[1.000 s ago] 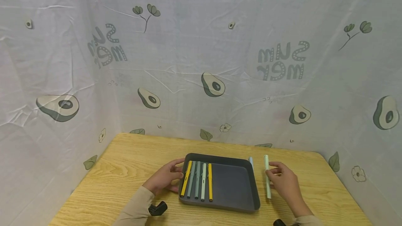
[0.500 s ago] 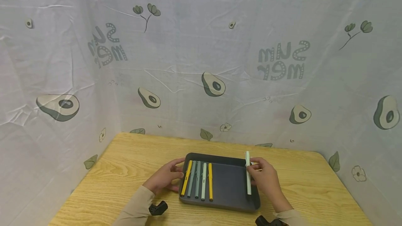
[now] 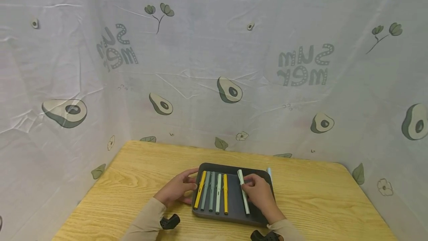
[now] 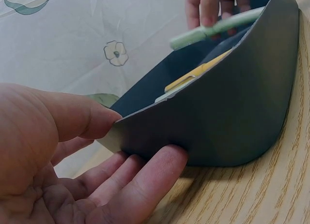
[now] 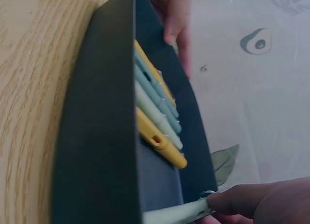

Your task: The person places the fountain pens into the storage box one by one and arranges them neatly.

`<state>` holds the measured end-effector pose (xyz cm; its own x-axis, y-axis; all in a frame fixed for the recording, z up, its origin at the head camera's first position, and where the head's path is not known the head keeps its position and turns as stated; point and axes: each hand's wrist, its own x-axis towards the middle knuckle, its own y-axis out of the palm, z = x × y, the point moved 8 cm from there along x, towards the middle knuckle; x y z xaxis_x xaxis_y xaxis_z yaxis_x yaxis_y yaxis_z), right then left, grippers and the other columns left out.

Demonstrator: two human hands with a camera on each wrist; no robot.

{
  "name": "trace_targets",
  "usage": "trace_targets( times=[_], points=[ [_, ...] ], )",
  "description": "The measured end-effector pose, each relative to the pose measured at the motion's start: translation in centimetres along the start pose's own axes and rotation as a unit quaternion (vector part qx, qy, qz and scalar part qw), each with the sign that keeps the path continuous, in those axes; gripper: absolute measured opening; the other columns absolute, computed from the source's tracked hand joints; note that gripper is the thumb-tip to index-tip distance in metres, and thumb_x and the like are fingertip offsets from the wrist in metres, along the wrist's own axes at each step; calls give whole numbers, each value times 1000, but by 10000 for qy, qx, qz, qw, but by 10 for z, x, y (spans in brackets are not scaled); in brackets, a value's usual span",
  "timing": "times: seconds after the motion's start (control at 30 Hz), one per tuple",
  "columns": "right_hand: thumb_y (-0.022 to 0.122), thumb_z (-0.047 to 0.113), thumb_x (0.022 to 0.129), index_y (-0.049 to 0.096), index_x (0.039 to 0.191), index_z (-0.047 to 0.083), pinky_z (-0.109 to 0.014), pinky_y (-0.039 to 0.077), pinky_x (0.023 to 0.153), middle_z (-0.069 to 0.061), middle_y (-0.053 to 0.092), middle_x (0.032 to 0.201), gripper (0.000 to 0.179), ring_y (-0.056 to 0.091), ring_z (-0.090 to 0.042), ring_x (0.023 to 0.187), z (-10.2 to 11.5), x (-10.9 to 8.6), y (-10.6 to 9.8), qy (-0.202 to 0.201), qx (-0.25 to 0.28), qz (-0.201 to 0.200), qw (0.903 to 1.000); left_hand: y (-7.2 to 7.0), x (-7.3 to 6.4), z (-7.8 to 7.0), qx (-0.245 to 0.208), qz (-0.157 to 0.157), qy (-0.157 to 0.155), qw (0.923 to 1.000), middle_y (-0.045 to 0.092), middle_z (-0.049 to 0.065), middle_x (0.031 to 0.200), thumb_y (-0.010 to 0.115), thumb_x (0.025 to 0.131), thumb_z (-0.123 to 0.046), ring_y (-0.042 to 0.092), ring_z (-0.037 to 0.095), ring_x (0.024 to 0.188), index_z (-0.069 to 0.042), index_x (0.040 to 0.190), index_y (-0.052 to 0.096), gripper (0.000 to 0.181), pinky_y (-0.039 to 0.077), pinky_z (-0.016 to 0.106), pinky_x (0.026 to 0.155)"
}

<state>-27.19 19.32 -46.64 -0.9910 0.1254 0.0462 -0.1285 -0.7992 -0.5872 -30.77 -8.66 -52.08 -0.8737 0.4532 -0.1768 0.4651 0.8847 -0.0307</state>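
Observation:
A dark grey tray point(image 3: 230, 217) lies on the table, and my left hand point(image 3: 178, 188) holds its left wall. In the left wrist view one digit of that hand touches the rim while other fingers lie against the outer wall. My right hand point(image 3: 260, 192) pinches a pale green pen point(image 3: 241, 177) over the tray's right part, clip end away from me. The pen slants slightly and looks lifted in the left wrist view. Left of it in the tray lie a yellow pen point(image 3: 225, 194), a pale green pen point(image 3: 219, 194), two grey-green pens point(image 3: 211, 192) and another yellow pen point(image 3: 200, 190).
A light blue thing point(image 3: 269, 172) shows partly behind the tray's right wall. The wooden table point(image 3: 311, 192) extends to both sides, and a printed curtain point(image 3: 190, 122) hangs along its back edge. Black wrist mounts point(image 3: 169, 221) sit on both forearms.
My right hand has carried the pale green pen leftward, from the table right of the tray, across its right wall and over its inside. The left hand stays at the tray.

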Motion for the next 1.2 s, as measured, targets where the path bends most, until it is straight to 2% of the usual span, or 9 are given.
trace_targets(
  times=[0.3,0.53,0.9,1.2],
  points=[
    [77,8,86,70,98,1,-32,52,54,-3,71,79,16,62,-13,62,-3,4,12,-63,-692,-1,9976,3,-1,-2,22,6,10,10000,56,21,137,61,102,-5,63,31,113,-16,161,38,64,64,48,72],
    [74,3,88,67,99,-4,-31,57,52,-6,64,80,15,61,-14,59,0,4,22,-55,-372,273,9989,4,-2,-3,-47,48,42,10000,56,23,138,60,102,-5,64,32,114,-15,161,37,64,64,49,72],
    [73,1,91,64,110,-9,-32,59,52,-9,64,84,24,63,-17,62,10,3,38,-48,25,476,9989,3,-3,-5,-22,47,71,10000,56,22,137,61,103,-5,63,32,114,-15,161,37,64,64,49,71],
    [69,2,93,64,112,-8,-32,59,52,-9,64,85,22,63,-18,60,11,0,36,-55,77,503,9987,4,-1,-4,-70,81,76,9999,57,22,136,61,102,-4,64,32,112,-15,161,38,64,64,50,72]
  ],
)
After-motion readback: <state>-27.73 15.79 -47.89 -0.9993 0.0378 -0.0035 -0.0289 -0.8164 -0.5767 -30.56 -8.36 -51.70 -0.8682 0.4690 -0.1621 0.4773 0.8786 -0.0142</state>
